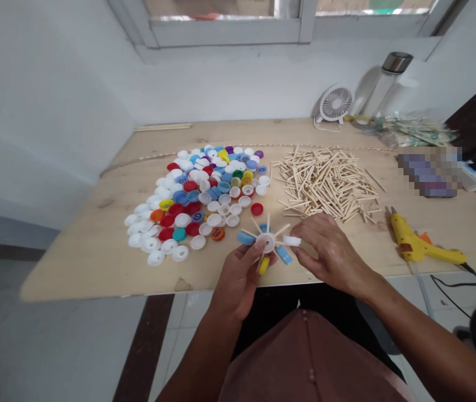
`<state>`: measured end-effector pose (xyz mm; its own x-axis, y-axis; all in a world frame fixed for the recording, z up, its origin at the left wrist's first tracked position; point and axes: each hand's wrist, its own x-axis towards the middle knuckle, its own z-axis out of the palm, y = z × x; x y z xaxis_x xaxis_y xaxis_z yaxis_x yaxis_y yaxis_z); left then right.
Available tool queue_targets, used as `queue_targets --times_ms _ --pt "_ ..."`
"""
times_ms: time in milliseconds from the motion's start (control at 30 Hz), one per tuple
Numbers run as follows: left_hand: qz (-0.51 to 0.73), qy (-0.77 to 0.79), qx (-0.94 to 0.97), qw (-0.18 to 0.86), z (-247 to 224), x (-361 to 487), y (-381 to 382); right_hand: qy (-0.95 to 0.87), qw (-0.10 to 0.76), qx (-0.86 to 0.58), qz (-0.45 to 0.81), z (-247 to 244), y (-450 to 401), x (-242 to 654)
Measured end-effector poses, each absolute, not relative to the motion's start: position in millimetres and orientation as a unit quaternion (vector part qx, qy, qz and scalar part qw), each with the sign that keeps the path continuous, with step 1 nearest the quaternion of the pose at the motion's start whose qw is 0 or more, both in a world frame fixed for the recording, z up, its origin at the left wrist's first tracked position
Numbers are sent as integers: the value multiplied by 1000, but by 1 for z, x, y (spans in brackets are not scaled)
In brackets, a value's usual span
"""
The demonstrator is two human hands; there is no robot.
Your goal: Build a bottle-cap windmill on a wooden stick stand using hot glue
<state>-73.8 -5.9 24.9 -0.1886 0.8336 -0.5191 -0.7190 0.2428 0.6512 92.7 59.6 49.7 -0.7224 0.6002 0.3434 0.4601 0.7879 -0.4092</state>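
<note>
A small wheel of bottle caps and sticks [266,242] is held near the table's front edge, with a white cap as its hub and short wooden sticks spreading outward. Blue and yellow caps sit on several stick ends; other sticks end bare. My left hand [240,273] pinches the hub between thumb and fingers. At the wheel's right side, my right hand [325,248] grips a white bottle cap [291,240], which meets the end of a stick. Whether that cap is fixed to the stick I cannot tell.
Loose bottle caps [191,195] in many colours lie left, and a pile of short sticks [330,181] lies behind my right hand. A yellow glue gun [422,240] rests at right, its cord over the edge. Behind stand a small fan [336,103] and a bottle [382,89].
</note>
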Motion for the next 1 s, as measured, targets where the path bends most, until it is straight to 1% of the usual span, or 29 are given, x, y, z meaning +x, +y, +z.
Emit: queue_targets --times_ms 433,533,600,700,800,867,933,1000 --pt "602 477 80 636 25 -72 -6 -908 244 -295 168 50 55 105" --pt "601 500 123 611 24 -78 -6 -885 282 -336 158 56 50 113" --pt "583 531 184 586 25 -83 -6 -867 302 -357 171 61 51 114" --pt "535 563 298 555 31 -90 -6 -858 281 -346 255 66 56 107" --pt "498 559 379 543 38 -94 -3 -817 231 -311 427 63 62 95" --pt "494 549 393 547 42 -94 -2 -770 217 -300 520 59 64 90" --pt "520 527 365 564 43 -92 -3 -736 232 -317 552 54 64 87" --pt "562 490 312 589 43 -88 -7 -712 255 -348 554 50 63 85"
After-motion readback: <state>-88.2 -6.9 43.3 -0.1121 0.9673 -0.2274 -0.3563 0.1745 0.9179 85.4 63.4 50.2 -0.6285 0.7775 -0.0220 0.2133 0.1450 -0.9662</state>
